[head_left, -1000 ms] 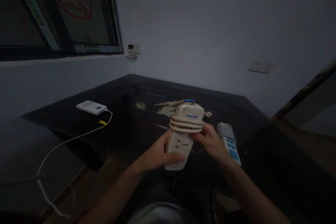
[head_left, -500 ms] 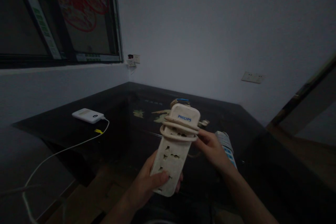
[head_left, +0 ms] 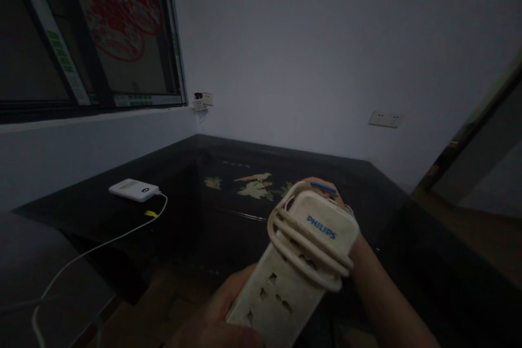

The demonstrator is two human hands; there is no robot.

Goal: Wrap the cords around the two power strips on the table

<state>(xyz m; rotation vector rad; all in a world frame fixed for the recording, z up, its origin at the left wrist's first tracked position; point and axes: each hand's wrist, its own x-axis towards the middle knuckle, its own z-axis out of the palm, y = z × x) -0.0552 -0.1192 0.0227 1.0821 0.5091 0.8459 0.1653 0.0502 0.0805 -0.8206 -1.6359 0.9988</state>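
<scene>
My left hand (head_left: 222, 310) is closed round the near end of a white Philips power strip (head_left: 281, 283), thumb across its socket face. The strip is tilted, its far end up and to the right. A pale power cord (head_left: 304, 253) is wound in several loops round its upper part, with one loop over the far end. Behind that end, my right hand (head_left: 326, 184) shows only in part beside a blue piece (head_left: 323, 187); its fingers are hidden, so I cannot tell what it grips.
On the left of the dark glossy table (head_left: 179, 217) lies a white power bank (head_left: 132, 190) with a white cable (head_left: 106, 243) running off the edge. A yellow tag (head_left: 150, 213) is by the cable. Wall sockets (head_left: 385, 119) sit above the table; a window (head_left: 122, 38) is at left.
The power strip has come nearer and turned, its far end swinging right. My right hand has moved from the strip's side to behind its far end. The blue-socket strip is now mostly hidden.
</scene>
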